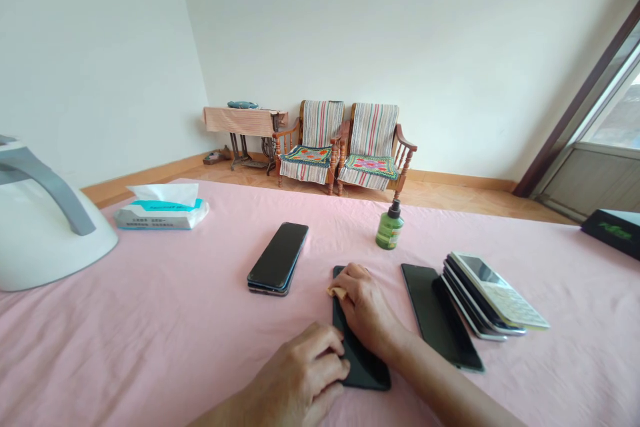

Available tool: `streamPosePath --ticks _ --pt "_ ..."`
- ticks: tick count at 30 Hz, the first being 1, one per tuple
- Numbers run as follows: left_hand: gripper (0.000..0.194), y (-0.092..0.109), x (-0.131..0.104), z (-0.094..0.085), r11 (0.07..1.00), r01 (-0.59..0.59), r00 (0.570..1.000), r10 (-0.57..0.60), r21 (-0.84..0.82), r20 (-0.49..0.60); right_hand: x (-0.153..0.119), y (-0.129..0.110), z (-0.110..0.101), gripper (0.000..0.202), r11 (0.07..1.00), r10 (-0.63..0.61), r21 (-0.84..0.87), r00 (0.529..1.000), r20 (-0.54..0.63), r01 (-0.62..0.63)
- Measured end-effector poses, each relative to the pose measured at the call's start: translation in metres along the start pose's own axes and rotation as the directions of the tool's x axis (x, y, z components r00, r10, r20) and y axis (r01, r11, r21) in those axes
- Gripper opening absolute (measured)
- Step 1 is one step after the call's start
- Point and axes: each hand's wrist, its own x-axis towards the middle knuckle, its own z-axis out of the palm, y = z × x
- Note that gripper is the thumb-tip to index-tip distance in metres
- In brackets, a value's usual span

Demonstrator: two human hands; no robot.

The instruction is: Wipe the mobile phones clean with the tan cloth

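A black phone (pixel 364 368) lies flat, screen up, on the pink cloth in front of me. My right hand (pixel 369 312) is closed on a small tan cloth (pixel 338 292) and presses it against the upper end of the screen. At the lower left edge of that phone, the curled fingers of my left hand (pixel 305 370) grip its side. To the left sits a small stack of dark phones (pixel 279 257). Right of my hands lies a larger dark tablet-like device (pixel 435 310), beside a leaning stack of several phones topped by a white one (pixel 497 290).
A green spray bottle (pixel 389 229) stands beyond my right hand. At left are a tissue pack (pixel 163 212) and a white kettle-like vessel (pixel 45 227) with a grey handle. A black box (pixel 613 233) is at far right. Two wooden armchairs (pixel 373 133) stand beyond the bed-like surface.
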Motion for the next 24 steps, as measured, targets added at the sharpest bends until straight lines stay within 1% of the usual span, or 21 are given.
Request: streamPosePath --ticks 4,7,12,15,18,19,21,24 --pt "0.027 -0.001 -0.002 0.0 1.0 -0.026 0.999 0.026 0.004 -0.027 0.019 0.011 0.005 0.031 1.0 0.028 -0.011 0.999 -0.04 -0.029" --pt "0.027 -0.002 -0.003 0.001 0.999 -0.035 0.999 0.035 0.008 -0.041 0.018 0.013 0.005 0.03 1.0 0.018 0.005 0.999 -0.041 -0.018" --pt "0.027 0.001 0.0 0.0 0.999 0.0 1.0 0.001 0.035 -0.016 -0.01 0.002 -0.003 0.029 0.995 -0.05 0.085 0.998 0.025 0.047" --pt "0.03 0.004 0.003 -0.001 0.996 0.083 0.995 -0.082 0.015 -0.048 -0.025 -0.005 -0.008 0.029 0.985 -0.062 0.163 0.997 0.051 0.053" --pt "0.046 0.005 0.003 -0.001 0.977 0.203 0.97 -0.209 -0.059 -0.125 -0.036 -0.011 -0.011 0.028 0.976 -0.061 0.213 0.996 0.069 0.045" --pt "0.053 0.004 0.003 -0.001 0.971 0.225 0.961 -0.235 -0.084 -0.143 -0.039 -0.012 -0.013 0.028 0.972 -0.067 0.229 0.995 0.075 0.048" --pt "0.061 0.002 0.002 -0.001 0.966 0.228 0.958 -0.245 -0.12 -0.149 -0.047 -0.015 -0.014 0.028 0.964 -0.085 0.26 0.993 0.083 0.061" --pt "0.068 -0.001 0.002 -0.002 0.968 0.201 0.968 -0.22 -0.153 -0.121 -0.06 -0.017 -0.015 0.032 0.953 -0.118 0.291 0.988 0.098 0.085"
